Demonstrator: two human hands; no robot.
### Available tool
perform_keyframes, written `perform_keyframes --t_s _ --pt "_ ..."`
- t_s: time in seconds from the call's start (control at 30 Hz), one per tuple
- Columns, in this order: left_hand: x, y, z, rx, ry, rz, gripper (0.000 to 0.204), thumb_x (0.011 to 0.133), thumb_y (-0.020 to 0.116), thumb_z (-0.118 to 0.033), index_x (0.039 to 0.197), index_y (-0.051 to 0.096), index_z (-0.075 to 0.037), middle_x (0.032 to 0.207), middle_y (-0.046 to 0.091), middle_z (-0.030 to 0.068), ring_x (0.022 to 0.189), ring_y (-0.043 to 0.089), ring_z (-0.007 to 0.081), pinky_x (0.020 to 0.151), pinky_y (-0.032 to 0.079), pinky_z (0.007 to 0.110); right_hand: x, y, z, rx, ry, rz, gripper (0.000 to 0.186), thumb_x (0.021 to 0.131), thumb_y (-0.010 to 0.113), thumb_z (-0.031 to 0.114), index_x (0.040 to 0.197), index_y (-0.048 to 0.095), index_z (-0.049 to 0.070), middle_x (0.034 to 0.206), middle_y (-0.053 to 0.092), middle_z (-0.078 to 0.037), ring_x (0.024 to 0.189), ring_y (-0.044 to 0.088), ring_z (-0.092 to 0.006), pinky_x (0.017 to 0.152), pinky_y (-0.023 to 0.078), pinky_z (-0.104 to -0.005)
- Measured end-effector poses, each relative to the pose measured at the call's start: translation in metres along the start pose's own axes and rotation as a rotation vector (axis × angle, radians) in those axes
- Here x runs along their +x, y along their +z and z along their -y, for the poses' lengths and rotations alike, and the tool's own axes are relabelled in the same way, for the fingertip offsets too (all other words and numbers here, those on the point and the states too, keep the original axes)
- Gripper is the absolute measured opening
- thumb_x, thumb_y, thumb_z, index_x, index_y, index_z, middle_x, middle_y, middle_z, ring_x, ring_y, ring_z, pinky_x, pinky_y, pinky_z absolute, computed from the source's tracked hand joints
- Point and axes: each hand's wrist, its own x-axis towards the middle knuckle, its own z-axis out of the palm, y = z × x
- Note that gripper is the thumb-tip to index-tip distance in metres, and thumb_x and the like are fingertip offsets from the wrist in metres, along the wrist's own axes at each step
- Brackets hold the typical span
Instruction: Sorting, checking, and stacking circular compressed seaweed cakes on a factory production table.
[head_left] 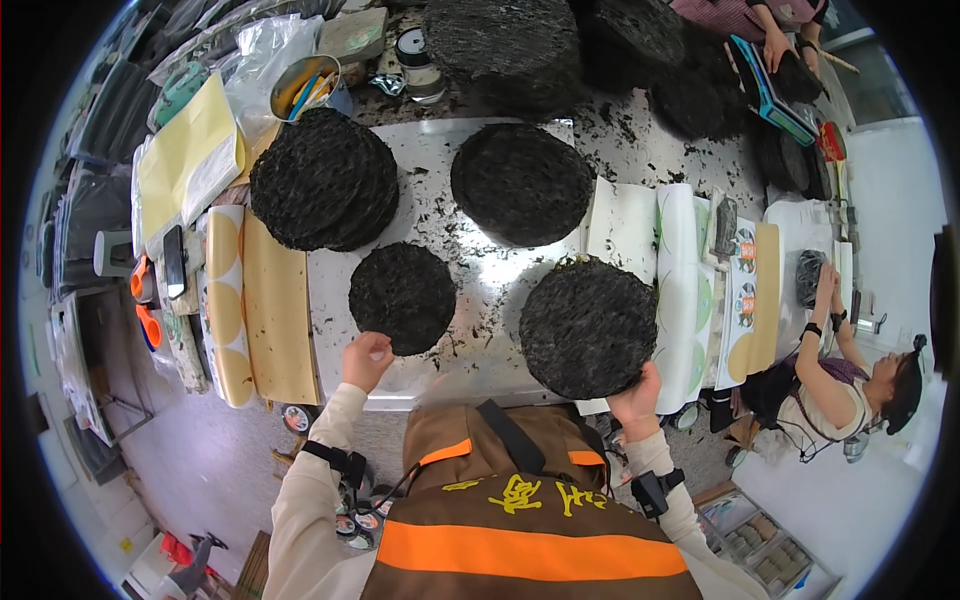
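Observation:
My right hand (636, 402) grips the lower right edge of a round dark dried seaweed sheet (588, 328), thumb at its rim, fingers partly hidden beneath. The sheet is tilted and seems raised off the metal tabletop. At the lower left edge of a smaller round seaweed disc (402, 297), my left hand (367, 361) is closed in a pinch. Whether anything is between those fingertips is too small to tell. Beyond lie a tall stack of seaweed rounds (325, 180) on the left and another round pile (521, 184) on the right.
Seaweed crumbs litter the metal table (480, 365). Label rolls (228, 305) and a phone (175, 262) sit left; white rolls (676, 270) are at right. A metal cup (308, 88) holds tools. Larger dark rounds (503, 45) fill the far side. Two other people work far right.

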Motion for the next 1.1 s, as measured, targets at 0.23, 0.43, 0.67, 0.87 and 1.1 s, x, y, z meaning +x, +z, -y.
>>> perform_keyframes --t_s 0.23,0.43,0.67,0.87,1.1 --pt "0.028 0.023 -0.125 -0.074 0.098 0.078 0.008 0.078 0.070 -0.005 0.085 0.067 -0.003 0.080 0.066 0.0082 0.069 0.067 0.0166 0.065 0.055 0.028 -0.022 -0.030 0.047 0.063 -0.263 -0.048 0.045 0.093 0.042 0.028 0.128 0.058 0.004 0.135 0.057 -0.012 0.124 0.053 -0.0315 0.108 0.040 -0.0466" --pt "0.104 0.203 -0.246 -0.289 0.239 0.594 0.012 0.082 0.070 -0.010 0.091 0.066 -0.003 0.079 0.069 0.0077 0.073 0.067 0.0153 0.069 0.054 0.031 -0.069 -0.042 0.110 0.039 -0.515 -0.069 0.045 0.091 0.043 0.028 0.127 0.060 0.004 0.133 0.059 -0.012 0.124 0.054 -0.0323 0.108 0.039 -0.0486" --pt "0.143 0.323 -0.271 -0.005 0.347 0.572 0.021 0.083 0.064 -0.008 0.102 0.072 -0.010 0.089 0.072 0.0125 0.086 0.069 0.0274 0.078 0.054 0.038 -0.094 -0.055 0.096 0.069 -0.565 -0.176 0.043 0.092 0.046 0.026 0.127 0.058 0.003 0.132 0.059 -0.012 0.123 0.054 -0.0327 0.106 0.041 -0.0494" --pt "0.104 0.214 -0.275 -0.502 0.278 0.544 0.024 0.082 0.072 -0.026 0.092 0.063 -0.005 0.094 0.067 0.0124 0.088 0.065 0.0312 0.077 0.053 0.041 -0.046 -0.037 0.054 0.142 -0.426 -0.161 0.047 0.087 0.049 0.026 0.128 0.059 0.006 0.132 0.059 -0.012 0.124 0.053 -0.0321 0.106 0.040 -0.0496" --pt "0.022 0.066 -0.259 0.019 0.377 0.486 0.045 0.075 0.082 -0.029 0.104 0.057 -0.004 0.117 0.059 0.0149 0.096 0.064 0.0242 0.076 0.053 0.037 -0.002 0.066 -0.042 -0.271 -0.107 0.122 0.049 0.082 0.056 0.002 0.130 0.050 0.000 0.124 0.060 -0.010 0.114 0.058 -0.0247 0.101 0.046 -0.0398"
